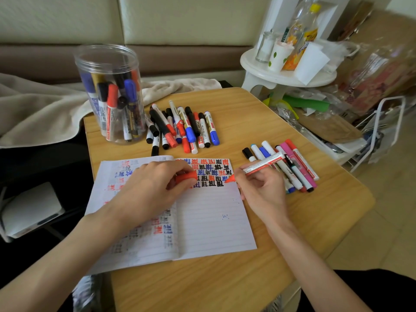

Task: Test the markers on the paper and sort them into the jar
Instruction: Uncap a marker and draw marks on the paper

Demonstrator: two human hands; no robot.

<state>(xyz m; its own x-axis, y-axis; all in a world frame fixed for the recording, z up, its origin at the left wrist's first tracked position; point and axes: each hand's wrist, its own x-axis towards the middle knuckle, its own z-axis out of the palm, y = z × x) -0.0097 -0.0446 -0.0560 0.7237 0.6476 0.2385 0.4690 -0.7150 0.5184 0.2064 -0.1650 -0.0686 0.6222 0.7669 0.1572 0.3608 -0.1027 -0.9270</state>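
Observation:
My right hand (262, 190) grips a white marker with a red tip (263, 164), the tip touching the open lined notebook (213, 219) at the right end of rows of red, blue and black test marks. My left hand (153, 188) rests on the notebook and holds the marker's red cap (186, 176) in curled fingers. A clear plastic jar (112, 93) with several markers standing in it is at the table's back left. A pile of markers (180, 127) lies beside the jar. Another group of markers (290, 165) lies to the right, behind my right hand.
The small wooden table (247, 278) has rounded corners. A beige blanket (40, 109) lies at the left over a sofa. A white round stool (288, 75) with bottles and cups stands at the back right, beside clutter and a white wire rack (382, 131).

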